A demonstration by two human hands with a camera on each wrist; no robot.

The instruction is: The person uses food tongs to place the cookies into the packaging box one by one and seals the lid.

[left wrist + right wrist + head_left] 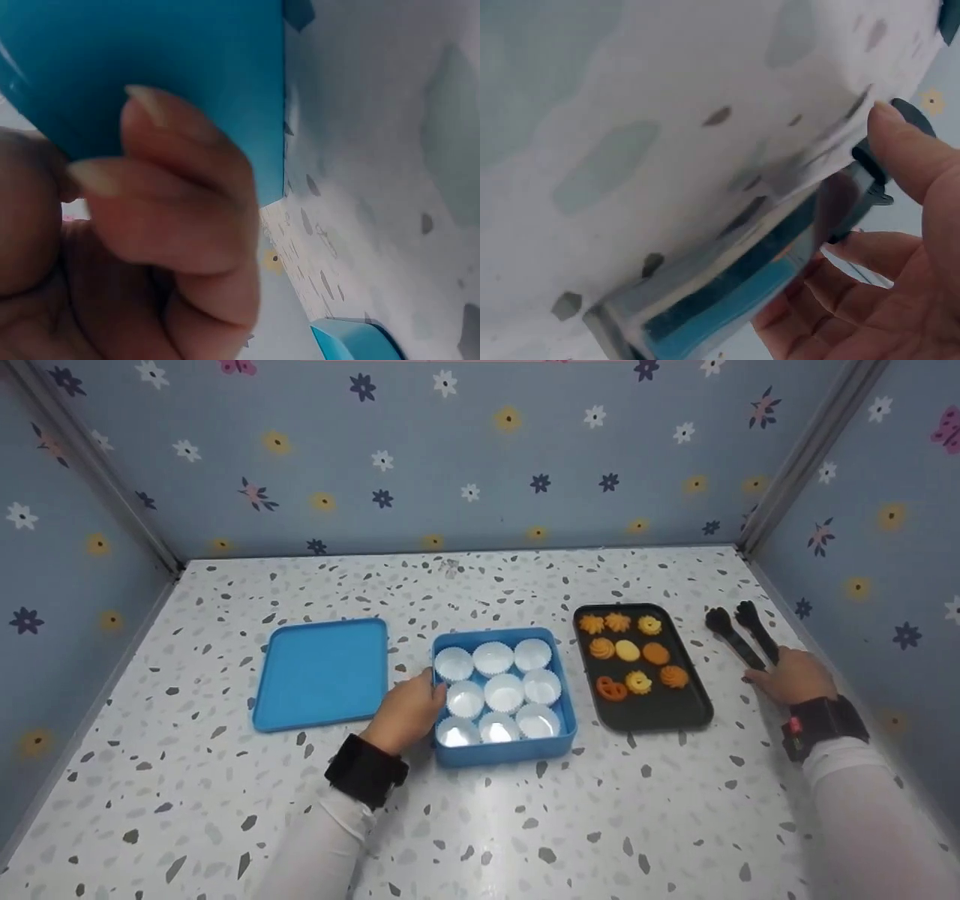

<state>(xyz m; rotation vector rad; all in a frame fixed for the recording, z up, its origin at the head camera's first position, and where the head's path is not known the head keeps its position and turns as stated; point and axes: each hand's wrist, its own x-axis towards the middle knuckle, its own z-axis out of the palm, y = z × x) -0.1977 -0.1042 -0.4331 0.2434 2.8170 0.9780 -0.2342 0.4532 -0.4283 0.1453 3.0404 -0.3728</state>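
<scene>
My left hand [407,709] holds the left wall of a blue square box [504,753], thumb over its rim. In the left wrist view the fingers [202,202] curl beside the box's smooth blue side. Several white paper baking cups [503,693] stand in rows inside the box. At the far right my right hand [799,678] grips a pair of tongs [735,643] with dark tips, which lies with its arms spread apart. The right wrist view shows the thumb on one arm and fingers at the other; the shiny handle end [727,292] points towards the lower left.
Right of the box lies a dark tray [652,714] with several small cookies [627,651] and a pretzel [611,688]. A blue lid [322,675] lies flat on the left. Flowered walls [480,457] close off the speckled table [480,825] at the back and both sides.
</scene>
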